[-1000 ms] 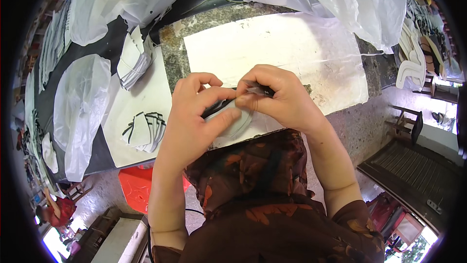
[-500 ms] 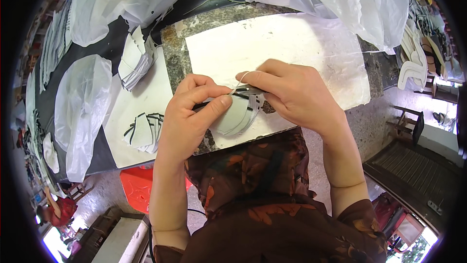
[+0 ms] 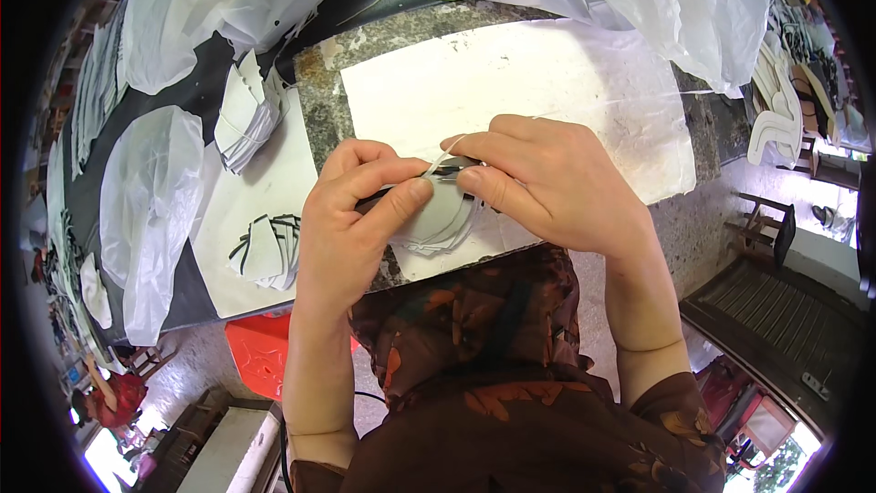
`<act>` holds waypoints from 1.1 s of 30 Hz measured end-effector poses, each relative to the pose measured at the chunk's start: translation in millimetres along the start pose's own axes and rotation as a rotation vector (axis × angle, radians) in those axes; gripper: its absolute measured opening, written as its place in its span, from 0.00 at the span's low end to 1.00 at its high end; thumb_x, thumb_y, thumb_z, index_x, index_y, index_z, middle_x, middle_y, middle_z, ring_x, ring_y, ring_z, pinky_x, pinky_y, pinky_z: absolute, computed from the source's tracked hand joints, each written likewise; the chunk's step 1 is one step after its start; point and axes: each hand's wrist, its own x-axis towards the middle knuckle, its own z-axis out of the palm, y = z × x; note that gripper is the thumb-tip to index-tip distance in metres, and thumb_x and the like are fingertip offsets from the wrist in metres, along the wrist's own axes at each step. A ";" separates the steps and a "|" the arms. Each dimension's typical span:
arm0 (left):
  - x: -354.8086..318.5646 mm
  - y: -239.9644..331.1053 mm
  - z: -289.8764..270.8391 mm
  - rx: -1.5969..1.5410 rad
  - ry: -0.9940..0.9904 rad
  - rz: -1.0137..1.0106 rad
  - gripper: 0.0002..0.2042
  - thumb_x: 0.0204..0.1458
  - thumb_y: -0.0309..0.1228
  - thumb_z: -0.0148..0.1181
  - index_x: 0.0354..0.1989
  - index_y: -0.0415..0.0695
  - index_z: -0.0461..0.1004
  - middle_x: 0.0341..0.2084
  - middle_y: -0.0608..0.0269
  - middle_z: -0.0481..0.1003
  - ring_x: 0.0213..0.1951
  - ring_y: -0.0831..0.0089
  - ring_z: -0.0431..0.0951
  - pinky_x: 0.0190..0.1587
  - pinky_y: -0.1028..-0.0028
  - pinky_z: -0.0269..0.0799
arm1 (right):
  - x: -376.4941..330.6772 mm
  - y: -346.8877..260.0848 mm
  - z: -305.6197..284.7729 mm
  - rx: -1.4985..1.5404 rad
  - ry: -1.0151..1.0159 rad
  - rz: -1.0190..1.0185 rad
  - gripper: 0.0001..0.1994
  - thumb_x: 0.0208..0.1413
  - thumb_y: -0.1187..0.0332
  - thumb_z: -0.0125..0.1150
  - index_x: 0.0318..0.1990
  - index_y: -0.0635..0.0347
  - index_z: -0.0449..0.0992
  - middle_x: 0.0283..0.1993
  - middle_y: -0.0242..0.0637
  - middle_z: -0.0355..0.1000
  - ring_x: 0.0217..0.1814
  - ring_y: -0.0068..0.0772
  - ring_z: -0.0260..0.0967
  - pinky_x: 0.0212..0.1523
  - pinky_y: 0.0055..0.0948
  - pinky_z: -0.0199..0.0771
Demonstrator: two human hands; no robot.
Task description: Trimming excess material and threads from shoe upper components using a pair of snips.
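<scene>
A fan of thin, light grey curved pieces [image 3: 438,219] with black edging is held between my hands, over the near edge of the white sheet. My left hand [image 3: 360,206] pinches the top of the fan between thumb and forefinger. A narrow white strip [image 3: 444,155] runs from that pinch up to my right forefinger. My right hand [image 3: 547,178] has its thumb pressed on the fan's black upper edge, with its forefinger curled above. A dark strip shows beside my left fingers; what it belongs to is hidden.
Left of my hands lie a small fan of black-edged pieces [image 3: 271,251] and a tied grey bundle [image 3: 246,119]. Clear plastic bags [image 3: 151,210] rest on the dark table. The white sheet [image 3: 511,73] covers a worn board [image 3: 319,119]. Below is a red stool [image 3: 255,352].
My right thumb has come forward onto the fan's upper edge, covering the dark grey sliver that showed there. The left hand keeps its pinch. The view has shifted slightly.
</scene>
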 end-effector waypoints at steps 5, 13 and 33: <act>1.2 2.0 0.5 0.028 -0.032 0.006 0.09 0.56 0.27 0.70 0.44 0.40 0.86 0.39 0.66 0.73 0.40 0.76 0.73 0.43 0.77 0.68 | 0.7 4.3 3.6 0.043 0.033 -0.081 0.15 0.63 0.60 0.64 0.50 0.59 0.83 0.34 0.40 0.77 0.33 0.43 0.76 0.34 0.38 0.75; 4.2 3.3 8.1 -0.034 -0.055 -0.015 0.09 0.58 0.28 0.69 0.44 0.39 0.85 0.38 0.65 0.74 0.40 0.76 0.74 0.43 0.77 0.69 | -0.3 7.5 5.2 0.044 0.044 -0.095 0.15 0.66 0.54 0.60 0.45 0.54 0.82 0.33 0.35 0.76 0.37 0.42 0.77 0.36 0.38 0.76; 2.1 1.9 9.4 -0.084 -0.076 -0.024 0.09 0.58 0.28 0.69 0.44 0.39 0.85 0.38 0.65 0.75 0.40 0.77 0.75 0.43 0.78 0.69 | -4.8 9.6 11.8 0.090 0.080 -0.114 0.12 0.66 0.56 0.61 0.44 0.53 0.82 0.32 0.34 0.75 0.35 0.41 0.75 0.35 0.37 0.74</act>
